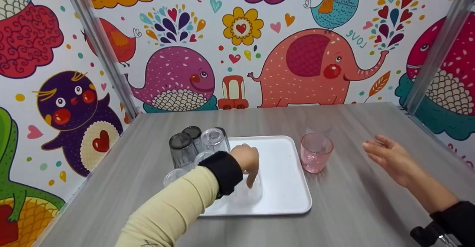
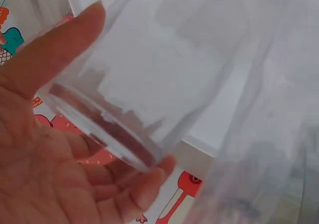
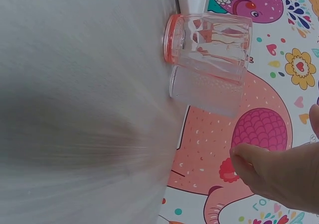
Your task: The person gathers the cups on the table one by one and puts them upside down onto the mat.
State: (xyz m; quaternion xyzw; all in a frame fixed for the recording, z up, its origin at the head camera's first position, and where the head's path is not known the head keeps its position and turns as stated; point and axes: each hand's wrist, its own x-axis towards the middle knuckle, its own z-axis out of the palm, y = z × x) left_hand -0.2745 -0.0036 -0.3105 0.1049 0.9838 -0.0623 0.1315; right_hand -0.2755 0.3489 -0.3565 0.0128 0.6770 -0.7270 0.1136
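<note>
My left hand [image 1: 246, 159] reaches down over the white tray [image 1: 287, 187] and holds a clear glass [image 1: 249, 195] near its base, which faces up. In the left wrist view, the thumb lies along one side of this glass [image 2: 159, 59] and the fingers curl about the other. My right hand [image 1: 393, 161] hovers over the table's right side, fingers loosely extended and holding nothing. Nearest to it is a pink glass [image 1: 316, 154], upright on the table just right of the tray. Behind that, the right wrist view shows a colourless glass [image 3: 207, 90].
Dark grey glasses [image 1: 182, 148] and other clear glasses [image 1: 213, 138] stand upside down, crowded at the tray's left side, some partly hidden by the left sleeve. A patterned wall [image 1: 237, 61] closes off the back of the grey table [image 1: 356, 128], with metal posts at both corners.
</note>
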